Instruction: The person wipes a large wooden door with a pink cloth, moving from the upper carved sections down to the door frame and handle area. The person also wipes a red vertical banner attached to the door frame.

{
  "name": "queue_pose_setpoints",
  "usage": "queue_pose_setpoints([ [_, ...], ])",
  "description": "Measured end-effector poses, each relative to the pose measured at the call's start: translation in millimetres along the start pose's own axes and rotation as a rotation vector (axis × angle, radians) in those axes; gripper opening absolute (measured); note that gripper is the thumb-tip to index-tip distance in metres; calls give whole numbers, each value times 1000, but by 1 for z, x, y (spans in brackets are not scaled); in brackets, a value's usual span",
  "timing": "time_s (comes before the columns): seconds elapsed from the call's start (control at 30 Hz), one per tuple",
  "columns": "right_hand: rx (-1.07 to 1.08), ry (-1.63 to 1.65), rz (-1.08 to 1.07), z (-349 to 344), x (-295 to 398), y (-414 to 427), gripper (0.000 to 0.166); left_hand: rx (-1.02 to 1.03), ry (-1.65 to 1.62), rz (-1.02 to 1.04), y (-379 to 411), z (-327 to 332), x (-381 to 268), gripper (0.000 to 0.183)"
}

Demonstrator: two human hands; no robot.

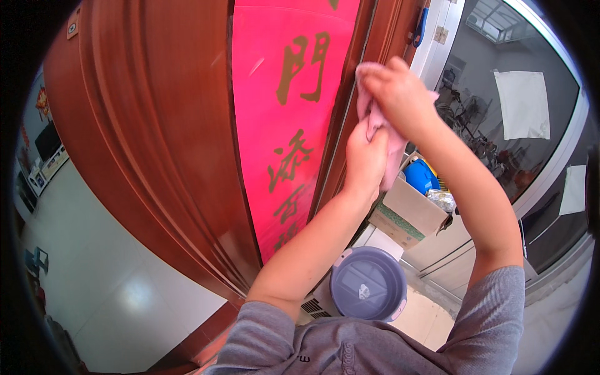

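Observation:
A pink cloth [394, 150] hangs bunched between my two hands, in front of the wooden door frame [338, 154]. My right hand [398, 91] grips its upper part, close to the frame's edge. Lower and to the left, my left hand [368, 150] has its fingers closed around a fold of the same cloth. The cloth's lower end drapes past my left wrist. Left of both hands, a long pink-red paper strip [262, 103] with gold brush writing is fixed upright. Whether the cloth touches the frame cannot be told.
A purple plastic basin [370, 281] stands below my arms. Beyond it, a cardboard box [408, 206] holds a blue item [421, 176]. A brown wooden door [154, 117] fills the left. At right is a glass door [529, 51] with a white sheet [524, 105]. A blue handle [422, 28] hangs above.

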State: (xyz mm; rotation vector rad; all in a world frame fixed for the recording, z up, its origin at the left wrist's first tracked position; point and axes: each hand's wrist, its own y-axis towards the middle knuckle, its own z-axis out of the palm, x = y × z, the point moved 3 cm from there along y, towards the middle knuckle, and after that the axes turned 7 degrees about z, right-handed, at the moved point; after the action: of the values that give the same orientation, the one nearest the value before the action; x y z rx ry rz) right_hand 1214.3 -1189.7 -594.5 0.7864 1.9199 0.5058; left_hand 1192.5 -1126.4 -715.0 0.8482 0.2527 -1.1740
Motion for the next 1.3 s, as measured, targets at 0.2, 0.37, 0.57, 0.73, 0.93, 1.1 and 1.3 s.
queue_pose_setpoints([
  [0.2, 72, -135, -66, -5, -5, 13, 24, 30, -27, -17, -5, -4, -9, 36],
  [0.37, -14, -89, -48, 9, 1, 8, 24, 39, 36, -62, 5, -10, -9, 27],
  [0.57, 42, -77, -101, -4, -12, 26, 26, 79, -40, -103, -1, -10, -11, 28],
  [0.73, 26, -48, -34, 10, -3, 18, 27, 141, -74, -140, 6, -7, -22, 29],
  [0.93, 101, -111, -79, 5, -11, 22, 25, 18, -104, -205, -3, -14, -10, 25],
  [1.1, -56, -51, -38, 18, -5, 17, 25, 34, 23, -143, 16, -15, -15, 19],
  [1.3, 10, -141, -65, 7, -21, 30, 25, 29, -37, -79, 12, -20, -4, 30],
])
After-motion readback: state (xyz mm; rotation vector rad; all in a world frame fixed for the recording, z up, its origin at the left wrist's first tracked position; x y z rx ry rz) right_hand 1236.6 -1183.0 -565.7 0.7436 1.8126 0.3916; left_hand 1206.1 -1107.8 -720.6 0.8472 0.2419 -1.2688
